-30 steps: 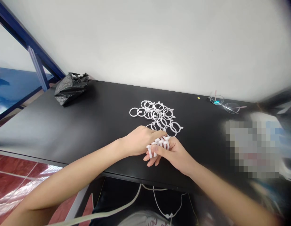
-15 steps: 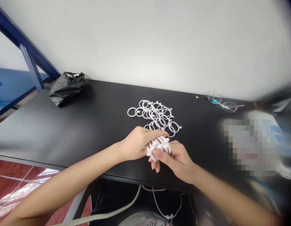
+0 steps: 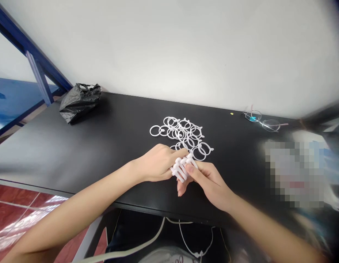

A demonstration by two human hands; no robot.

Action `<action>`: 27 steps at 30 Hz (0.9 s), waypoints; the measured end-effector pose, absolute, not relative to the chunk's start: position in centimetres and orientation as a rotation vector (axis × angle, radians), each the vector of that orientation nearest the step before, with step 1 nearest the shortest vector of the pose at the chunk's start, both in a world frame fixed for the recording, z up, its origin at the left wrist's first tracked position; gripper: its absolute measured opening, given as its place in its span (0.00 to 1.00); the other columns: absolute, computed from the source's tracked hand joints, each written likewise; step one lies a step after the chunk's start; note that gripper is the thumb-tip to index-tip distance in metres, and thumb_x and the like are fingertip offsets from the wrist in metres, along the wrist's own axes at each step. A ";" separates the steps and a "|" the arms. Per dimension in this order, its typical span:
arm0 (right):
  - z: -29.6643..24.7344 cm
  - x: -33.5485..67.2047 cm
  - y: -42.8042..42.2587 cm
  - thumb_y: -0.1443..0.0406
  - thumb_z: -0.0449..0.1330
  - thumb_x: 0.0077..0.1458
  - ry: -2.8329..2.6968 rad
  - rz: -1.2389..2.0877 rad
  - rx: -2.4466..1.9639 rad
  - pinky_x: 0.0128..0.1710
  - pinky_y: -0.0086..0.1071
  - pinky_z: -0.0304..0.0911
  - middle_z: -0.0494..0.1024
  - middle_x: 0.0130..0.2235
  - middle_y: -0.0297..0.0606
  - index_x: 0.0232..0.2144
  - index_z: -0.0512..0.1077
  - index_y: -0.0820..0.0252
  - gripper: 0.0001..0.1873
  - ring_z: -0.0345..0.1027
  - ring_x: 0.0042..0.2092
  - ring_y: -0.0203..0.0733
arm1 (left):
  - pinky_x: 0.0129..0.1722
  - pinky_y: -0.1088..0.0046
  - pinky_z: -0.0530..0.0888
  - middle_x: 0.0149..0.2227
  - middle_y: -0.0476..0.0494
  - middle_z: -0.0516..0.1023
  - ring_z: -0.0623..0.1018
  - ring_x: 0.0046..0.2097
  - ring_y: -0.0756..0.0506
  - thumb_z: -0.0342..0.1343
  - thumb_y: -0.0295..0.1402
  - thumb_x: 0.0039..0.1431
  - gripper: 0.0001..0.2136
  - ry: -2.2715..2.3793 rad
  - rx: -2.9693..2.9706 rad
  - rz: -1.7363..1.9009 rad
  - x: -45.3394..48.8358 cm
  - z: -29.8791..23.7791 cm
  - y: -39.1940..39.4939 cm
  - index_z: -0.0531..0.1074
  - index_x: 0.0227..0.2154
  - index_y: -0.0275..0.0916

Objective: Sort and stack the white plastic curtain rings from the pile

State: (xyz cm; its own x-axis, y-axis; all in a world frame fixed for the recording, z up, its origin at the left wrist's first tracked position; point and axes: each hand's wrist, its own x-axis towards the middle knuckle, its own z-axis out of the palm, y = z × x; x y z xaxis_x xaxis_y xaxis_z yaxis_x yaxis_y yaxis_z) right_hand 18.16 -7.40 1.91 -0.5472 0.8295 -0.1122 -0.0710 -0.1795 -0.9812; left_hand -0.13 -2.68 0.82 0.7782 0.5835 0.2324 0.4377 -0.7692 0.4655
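Both hands meet over the front part of the black table, closed on a stack of white plastic rings (image 3: 181,171) with small tabs. My left hand (image 3: 158,162) comes from the left, its fingers passing behind and over the rings. From the right, my right hand (image 3: 210,184) presses its thumb on the front of the stack, its fingers mostly hidden behind. Just beyond the hands lies a loose, overlapping pile of similar white rings (image 3: 155,130), several of them with a small tab at the edge.
A crumpled black plastic bag (image 3: 79,104) sits at the table's (image 3: 117,120) back left. Eyeglasses (image 3: 270,125) lie at the back right, near a blurred-out package (image 3: 295,175). Pale cables (image 3: 147,243) hang below the front edge. A wall (image 3: 169,54) rises behind.
The white rings in my hands have turned and are bunched closer, with their tabs now along the top. My left fingers have shifted around them. The pile on the table has not changed.
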 end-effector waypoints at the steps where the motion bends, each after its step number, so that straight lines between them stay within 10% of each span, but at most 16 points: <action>1: 1.9 18.1 -7.4 0.54 0.52 0.65 -1.447 1.780 -0.911 0.31 0.33 0.73 0.79 0.27 0.38 0.27 0.74 0.64 0.22 0.75 0.27 0.37 | 0.23 0.74 0.61 0.20 0.52 0.67 0.66 0.20 0.50 0.41 0.36 0.65 0.10 0.786 2.592 0.505 -0.2 0.9 -2.7 0.61 0.30 0.39; 20: 2.4 19.2 -7.5 0.65 0.48 0.67 -2.010 1.219 -0.700 0.35 0.31 0.75 0.84 0.33 0.41 0.36 0.80 0.62 0.20 0.78 0.33 0.39 | 0.32 0.79 0.70 0.31 0.47 0.75 0.73 0.29 0.53 0.42 0.34 0.68 0.14 0.639 2.079 0.575 0.3 1.1 -2.7 0.69 0.32 0.36; 27: 2.0 19.0 -8.0 0.62 0.61 0.58 -1.909 1.255 -0.741 0.37 0.33 0.73 0.83 0.31 0.39 0.28 0.80 0.59 0.10 0.78 0.36 0.43 | 0.25 0.80 0.69 0.25 0.47 0.74 0.72 0.25 0.53 0.44 0.35 0.67 0.14 0.636 1.667 0.457 0.7 1.5 -3.0 0.73 0.35 0.32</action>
State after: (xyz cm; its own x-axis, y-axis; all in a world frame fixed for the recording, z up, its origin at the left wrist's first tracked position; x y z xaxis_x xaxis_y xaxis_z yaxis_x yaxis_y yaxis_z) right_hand 19.02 -7.96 1.99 -0.5734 0.7784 0.2556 0.0741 0.3600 -0.9300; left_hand 0.68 -3.02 1.46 0.7711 0.6349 -0.0481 0.1571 -0.1164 0.9807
